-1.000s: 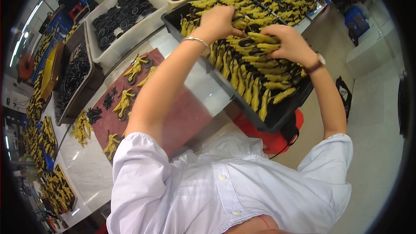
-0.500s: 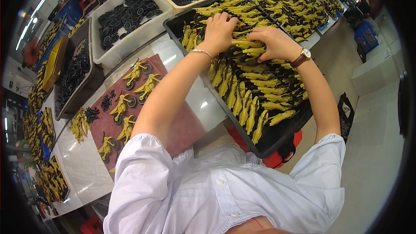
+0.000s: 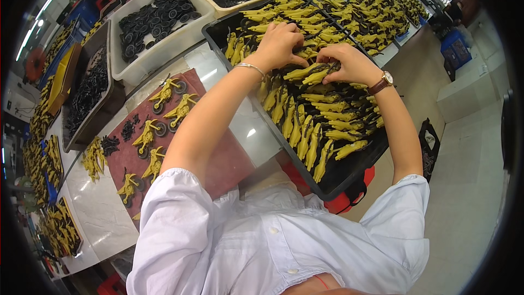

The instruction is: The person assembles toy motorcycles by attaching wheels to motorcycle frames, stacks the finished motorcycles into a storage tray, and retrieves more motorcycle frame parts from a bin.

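A black tray [image 3: 355,166] sits before the person. Left of the tray lies a dark red mat [image 3: 224,158]; past the tray's left corner stands a white bin [image 3: 164,52]. Over the tray's middle, the left hand [image 3: 277,48] has bent fingers, thumb apart; whether they grip anything, one cannot tell. Beside it above the tray, the right hand [image 3: 352,65] pinches, between thumb and fingers, yellow pieces [image 3: 315,76] inside the tray.
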Demonstrator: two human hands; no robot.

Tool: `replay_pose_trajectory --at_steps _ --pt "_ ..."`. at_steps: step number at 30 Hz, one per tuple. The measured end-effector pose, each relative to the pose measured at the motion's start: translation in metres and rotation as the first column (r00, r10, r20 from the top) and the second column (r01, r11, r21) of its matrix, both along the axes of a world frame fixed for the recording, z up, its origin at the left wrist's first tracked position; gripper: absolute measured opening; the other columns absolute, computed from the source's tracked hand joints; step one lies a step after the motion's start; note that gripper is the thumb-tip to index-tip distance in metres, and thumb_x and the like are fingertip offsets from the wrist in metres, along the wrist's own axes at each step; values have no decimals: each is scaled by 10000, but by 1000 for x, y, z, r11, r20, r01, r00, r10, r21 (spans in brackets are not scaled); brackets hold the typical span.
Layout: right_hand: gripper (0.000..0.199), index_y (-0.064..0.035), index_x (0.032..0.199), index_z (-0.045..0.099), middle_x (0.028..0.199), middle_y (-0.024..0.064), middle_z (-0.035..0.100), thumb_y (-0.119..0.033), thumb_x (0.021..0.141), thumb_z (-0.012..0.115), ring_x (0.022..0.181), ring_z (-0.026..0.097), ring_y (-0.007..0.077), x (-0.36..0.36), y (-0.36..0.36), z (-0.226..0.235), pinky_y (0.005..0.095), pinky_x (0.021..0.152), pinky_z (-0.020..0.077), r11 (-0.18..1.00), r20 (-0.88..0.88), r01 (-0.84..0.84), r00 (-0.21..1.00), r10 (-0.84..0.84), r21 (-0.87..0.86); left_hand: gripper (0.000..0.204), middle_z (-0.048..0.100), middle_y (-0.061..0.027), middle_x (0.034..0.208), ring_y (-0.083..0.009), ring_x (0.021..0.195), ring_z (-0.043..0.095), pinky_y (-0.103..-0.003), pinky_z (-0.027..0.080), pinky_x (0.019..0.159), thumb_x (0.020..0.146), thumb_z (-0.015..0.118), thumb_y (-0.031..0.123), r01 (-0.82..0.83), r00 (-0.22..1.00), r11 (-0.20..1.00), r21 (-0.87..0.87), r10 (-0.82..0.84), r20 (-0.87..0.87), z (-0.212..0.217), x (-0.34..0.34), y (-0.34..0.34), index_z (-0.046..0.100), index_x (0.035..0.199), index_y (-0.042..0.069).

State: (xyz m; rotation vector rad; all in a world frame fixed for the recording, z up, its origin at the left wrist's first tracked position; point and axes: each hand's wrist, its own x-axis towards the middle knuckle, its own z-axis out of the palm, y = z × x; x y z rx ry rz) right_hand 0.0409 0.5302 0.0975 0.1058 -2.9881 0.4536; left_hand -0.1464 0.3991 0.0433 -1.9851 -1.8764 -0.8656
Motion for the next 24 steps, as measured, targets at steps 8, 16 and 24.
replay_pose_trajectory --at_steps 8,16,24 --pt "409 -46 930 617 896 96 658 -210 618 824 863 630 271 8 -4 -2 348 760 497 997 -12 49 999 -50 -52 237 610 -62 916 -256 903 578 -384 404 827 739 739 300 79 980 993 -86 -61 188 -2 -9 2 695 878 113" --pt "405 -16 934 624 900 116 667 -277 677 795 869 633 286 10 0 -8 355 753 494 993 -102 117 988 -119 -25 227 613 -121 831 -293 832 583 -383 471 760 752 712 270 58 941 998 3 -56 334 2 8 27 706 835 59" --pt "446 1 962 632 920 111 663 -288 674 814 854 630 235 11 9 -9 328 784 488 965 -53 173 981 -186 -198 212 621 -110 822 -257 717 589 -367 482 685 756 731 263 94 676 995 -21 -48 735 -8 11 29 705 826 65"
